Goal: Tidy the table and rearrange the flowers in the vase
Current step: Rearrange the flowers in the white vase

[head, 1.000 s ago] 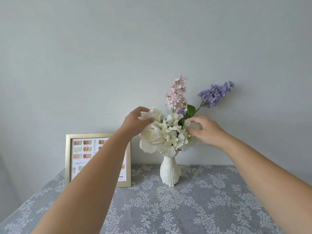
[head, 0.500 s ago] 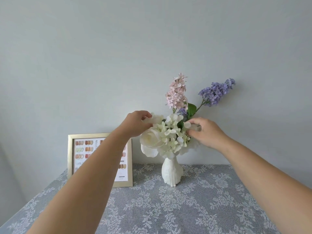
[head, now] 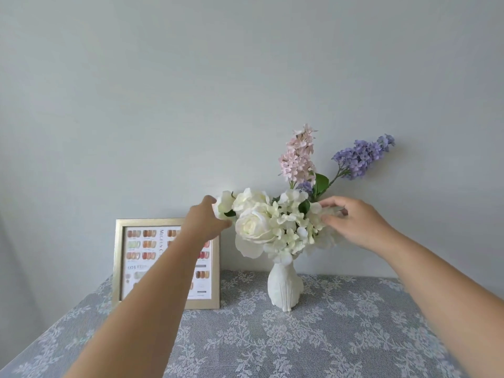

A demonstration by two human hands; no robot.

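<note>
A white ribbed vase (head: 285, 287) stands on the lace-covered table (head: 272, 339) near the wall. It holds white roses (head: 255, 227), pale hydrangea blooms (head: 293, 227), a pink lilac spike (head: 298, 155) and a purple lilac spray (head: 360, 156) leaning right. My left hand (head: 206, 221) grips a small white bloom (head: 225, 201) at the bouquet's left edge. On the right edge my right hand (head: 354, 222) pinches hydrangea petals between thumb and fingers.
A gold-framed print (head: 141, 257) with colour swatches leans against the wall left of the vase, partly hidden by my left forearm. The grey wall rises directly behind. The table's left edge shows at lower left.
The small white bloom in my left hand has been pulled out leftward, opening up the roses. My right hand has shifted slightly right along the hydrangea. The view moved a little closer.
</note>
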